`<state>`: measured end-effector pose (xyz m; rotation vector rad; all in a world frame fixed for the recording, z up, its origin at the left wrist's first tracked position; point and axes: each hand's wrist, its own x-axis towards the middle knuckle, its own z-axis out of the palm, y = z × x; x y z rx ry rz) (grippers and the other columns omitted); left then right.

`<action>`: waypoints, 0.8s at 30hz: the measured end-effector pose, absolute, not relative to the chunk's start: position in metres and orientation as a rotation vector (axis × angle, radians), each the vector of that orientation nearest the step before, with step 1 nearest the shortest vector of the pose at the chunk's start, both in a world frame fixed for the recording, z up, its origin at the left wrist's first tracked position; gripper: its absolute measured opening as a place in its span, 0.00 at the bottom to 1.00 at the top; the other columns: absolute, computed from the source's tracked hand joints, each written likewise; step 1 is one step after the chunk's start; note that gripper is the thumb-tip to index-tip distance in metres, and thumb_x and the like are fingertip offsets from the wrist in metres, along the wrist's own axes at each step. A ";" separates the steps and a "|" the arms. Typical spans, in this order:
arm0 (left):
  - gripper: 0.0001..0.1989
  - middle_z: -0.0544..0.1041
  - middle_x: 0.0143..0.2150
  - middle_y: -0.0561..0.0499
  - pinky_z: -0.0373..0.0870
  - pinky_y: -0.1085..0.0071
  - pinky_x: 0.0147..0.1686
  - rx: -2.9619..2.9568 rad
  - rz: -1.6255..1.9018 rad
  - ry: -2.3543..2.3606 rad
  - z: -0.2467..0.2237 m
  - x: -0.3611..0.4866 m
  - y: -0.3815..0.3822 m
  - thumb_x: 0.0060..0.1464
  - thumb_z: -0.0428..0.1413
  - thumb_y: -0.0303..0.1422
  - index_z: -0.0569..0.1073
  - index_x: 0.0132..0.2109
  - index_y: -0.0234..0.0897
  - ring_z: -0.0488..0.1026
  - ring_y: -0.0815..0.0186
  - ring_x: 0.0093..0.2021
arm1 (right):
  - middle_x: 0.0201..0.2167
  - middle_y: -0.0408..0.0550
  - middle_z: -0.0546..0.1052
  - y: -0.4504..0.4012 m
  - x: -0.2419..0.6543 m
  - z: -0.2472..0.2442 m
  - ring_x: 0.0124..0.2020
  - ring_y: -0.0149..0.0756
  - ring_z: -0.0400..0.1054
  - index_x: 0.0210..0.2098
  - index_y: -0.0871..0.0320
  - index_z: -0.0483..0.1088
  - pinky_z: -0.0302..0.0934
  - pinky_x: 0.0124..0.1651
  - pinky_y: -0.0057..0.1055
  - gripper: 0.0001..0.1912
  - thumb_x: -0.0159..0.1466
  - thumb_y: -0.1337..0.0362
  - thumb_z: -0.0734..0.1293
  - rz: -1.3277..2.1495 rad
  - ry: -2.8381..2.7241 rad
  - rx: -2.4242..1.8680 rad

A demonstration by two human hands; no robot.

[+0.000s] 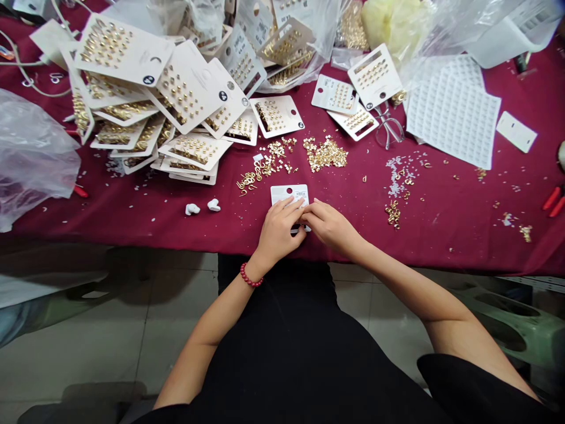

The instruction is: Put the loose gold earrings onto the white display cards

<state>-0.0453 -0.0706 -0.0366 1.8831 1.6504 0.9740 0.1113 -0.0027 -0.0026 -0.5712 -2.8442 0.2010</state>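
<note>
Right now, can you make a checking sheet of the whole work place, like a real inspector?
Surface: dark red tablecloth, strewn with tiny bits.
Job's things: small white rectangular card under the hands; pile of small gold-coloured metal pieces beyond it.
Clutter: overlapping white jewellery cards; crumpled clear plastic bag; red-handled tool.
Hands: left hand rests on the card; right hand meets it, fingertips partly hidden.
Cables: thin white cable, far left.
Surroundings: pale green plastic stool, right; grey tiled floor.

Left grip on white card, right grip at its edge; gold pieces beyond; earring cards piled left.
</note>
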 end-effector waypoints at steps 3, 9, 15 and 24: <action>0.22 0.75 0.59 0.45 0.62 0.54 0.62 1.868 0.961 1.639 -0.036 -0.046 -0.071 0.52 0.55 0.27 0.72 0.55 0.35 0.67 0.55 0.62 | 0.37 0.53 0.74 -0.003 0.111 -0.002 0.39 0.37 0.67 0.38 0.64 0.73 0.66 0.56 0.42 0.15 0.68 0.74 0.55 0.233 -2.867 -0.586; 0.22 0.74 0.59 0.46 0.60 0.52 0.63 1.850 0.934 1.637 -0.036 -0.046 -0.070 0.51 0.56 0.27 0.72 0.55 0.36 0.66 0.55 0.63 | 0.38 0.54 0.74 -0.003 0.111 0.001 0.40 0.37 0.67 0.39 0.64 0.72 0.67 0.55 0.43 0.16 0.68 0.74 0.54 0.311 -2.863 -0.621; 0.23 0.75 0.58 0.46 0.61 0.53 0.63 1.842 0.937 1.639 -0.035 -0.046 -0.070 0.51 0.56 0.27 0.72 0.56 0.36 0.66 0.55 0.63 | 0.36 0.53 0.74 -0.002 0.111 0.001 0.39 0.37 0.69 0.39 0.65 0.73 0.66 0.58 0.44 0.15 0.68 0.74 0.54 0.186 -2.896 -0.574; 0.23 0.76 0.57 0.47 0.62 0.53 0.62 1.834 0.944 1.643 -0.034 -0.046 -0.069 0.51 0.57 0.27 0.73 0.55 0.36 0.67 0.55 0.62 | 0.37 0.53 0.74 -0.003 0.110 0.004 0.40 0.38 0.69 0.39 0.63 0.73 0.64 0.60 0.46 0.17 0.68 0.73 0.52 0.182 -2.973 -0.617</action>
